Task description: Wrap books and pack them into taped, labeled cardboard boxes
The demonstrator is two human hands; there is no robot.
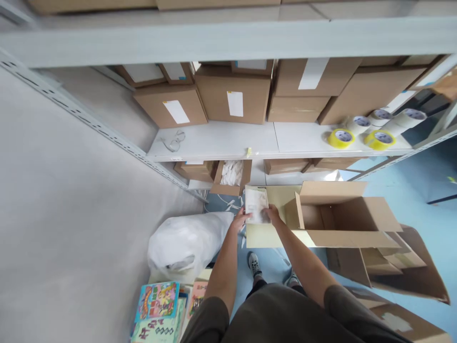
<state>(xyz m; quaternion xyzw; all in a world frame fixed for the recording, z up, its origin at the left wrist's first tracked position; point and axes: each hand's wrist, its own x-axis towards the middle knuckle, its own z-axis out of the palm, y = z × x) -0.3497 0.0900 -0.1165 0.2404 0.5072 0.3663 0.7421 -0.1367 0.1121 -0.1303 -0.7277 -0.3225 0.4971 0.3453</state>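
A flat, whitish packet (256, 202) with faint print is held between my two hands, above the left end of a pale yellowish table (262, 236). My left hand (240, 219) grips its lower left edge, thumb on top. On its right edge, my right hand (273, 214) has its fingers closed. What lies inside the packet is too blurred to make out. Just beyond it, an open carton (225, 188) on the low shelf holds white items (232, 172). To the right on the table stands a large open cardboard box (350, 214), flaps spread.
Closed cartons (233, 102) line the shelf (221, 136), with yellow tape rolls (342, 138) and white rolls (358, 125) at right. A white plastic bag (189, 238) and colourful books (159, 300) lie at left. More open boxes (410, 267) stand on the floor at right.
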